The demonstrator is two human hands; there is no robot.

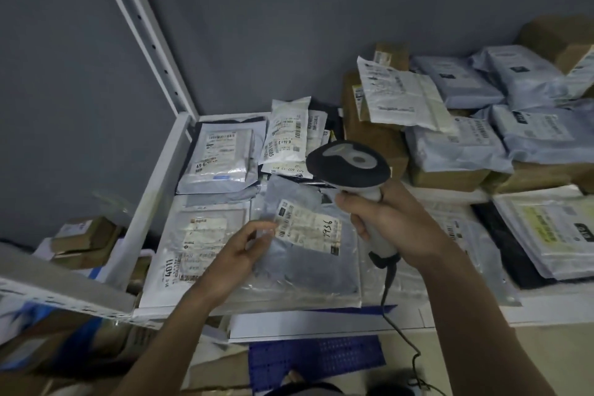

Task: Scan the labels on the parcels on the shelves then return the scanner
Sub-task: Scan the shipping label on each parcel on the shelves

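Head view: grey-white scanner [348, 167], dark head, corded.

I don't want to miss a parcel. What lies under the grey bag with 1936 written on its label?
The grey bag lies on a clear plastic parcel and overlaps the white 4011 parcel. The left hand touches its label. Anything beneath those is hidden.
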